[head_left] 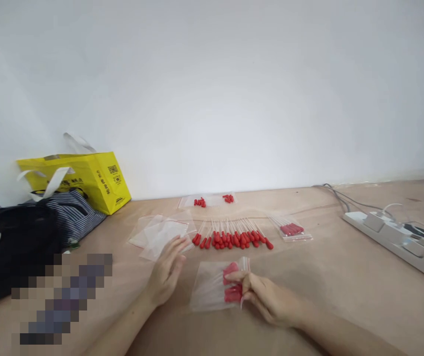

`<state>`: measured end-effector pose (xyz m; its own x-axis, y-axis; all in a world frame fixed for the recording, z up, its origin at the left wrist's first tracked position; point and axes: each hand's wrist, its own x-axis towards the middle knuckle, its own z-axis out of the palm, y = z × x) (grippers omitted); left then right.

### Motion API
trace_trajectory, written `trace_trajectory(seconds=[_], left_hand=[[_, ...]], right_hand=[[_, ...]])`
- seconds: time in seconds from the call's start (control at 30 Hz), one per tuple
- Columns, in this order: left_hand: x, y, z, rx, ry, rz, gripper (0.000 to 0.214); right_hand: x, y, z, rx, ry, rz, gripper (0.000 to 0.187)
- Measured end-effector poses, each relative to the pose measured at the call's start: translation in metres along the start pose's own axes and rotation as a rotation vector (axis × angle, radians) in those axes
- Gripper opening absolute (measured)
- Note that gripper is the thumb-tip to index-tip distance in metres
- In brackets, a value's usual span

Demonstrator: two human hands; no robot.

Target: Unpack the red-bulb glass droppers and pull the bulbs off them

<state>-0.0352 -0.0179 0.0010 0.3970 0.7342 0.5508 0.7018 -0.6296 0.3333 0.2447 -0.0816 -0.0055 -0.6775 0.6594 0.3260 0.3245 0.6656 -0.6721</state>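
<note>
In the head view, my right hand (271,299) grips the sealed-strip end of a transparent zip bag (205,291). Inside that bag lie several droppers with red rubber bulbs (233,295), their thin stems pointing left. My left hand (167,274) is open, fingers stretched out, and holds nothing. Its fingertips are over the lower right edge of a pile of flat zip bags (154,240); whether they touch is unclear. Beyond the held bag, a row of loose red-bulbed droppers (230,240) lies with the bulbs toward me.
A zip bag with droppers (292,230) lies right of the row; another bag with red bulbs (212,200) rests by the wall. At left are a yellow carrier bag (117,185), a striped bag (81,217) and a black bag (15,247). A power strip (397,242) with cables stands right.
</note>
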Motion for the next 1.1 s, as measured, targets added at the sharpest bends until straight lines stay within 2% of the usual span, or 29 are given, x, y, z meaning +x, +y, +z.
trace_trajectory(seconds=[0.07,0.17,0.27,0.33,0.43,0.5,0.73,0.93,1.1], left_hand=[[-0.002,0.015,0.000,-0.064,-0.191,0.075,0.037],[-0.005,0.035,0.001,-0.126,-0.484,0.155,0.046],[-0.010,0.048,0.006,-0.119,-0.595,0.113,0.057],[-0.014,0.053,0.011,-0.082,-0.578,0.064,0.058],[-0.020,0.060,0.020,-0.021,-0.492,0.008,0.051],[-0.023,0.064,0.025,0.008,-0.466,-0.021,0.049],[-0.024,0.070,0.028,0.002,-0.448,-0.095,0.051],[-0.024,0.069,0.027,-0.022,-0.415,-0.125,0.052],[-0.025,0.070,0.031,-0.055,-0.398,-0.146,0.051]], right_hand=[[0.002,-0.004,0.000,0.031,-0.076,0.009,0.013],[0.003,-0.003,-0.005,0.000,-0.125,0.009,0.014],[0.002,0.008,-0.008,-0.106,-0.056,0.032,0.017],[0.002,0.020,-0.008,-0.174,0.096,0.117,0.018],[0.002,0.034,-0.005,-0.228,0.348,0.324,0.021],[0.004,0.038,-0.001,-0.218,0.431,0.437,0.023],[0.017,0.024,0.011,-0.128,0.477,0.512,0.019],[0.009,0.012,0.009,-0.288,0.491,0.716,0.024],[0.005,0.008,0.010,-0.170,0.417,0.646,0.018]])
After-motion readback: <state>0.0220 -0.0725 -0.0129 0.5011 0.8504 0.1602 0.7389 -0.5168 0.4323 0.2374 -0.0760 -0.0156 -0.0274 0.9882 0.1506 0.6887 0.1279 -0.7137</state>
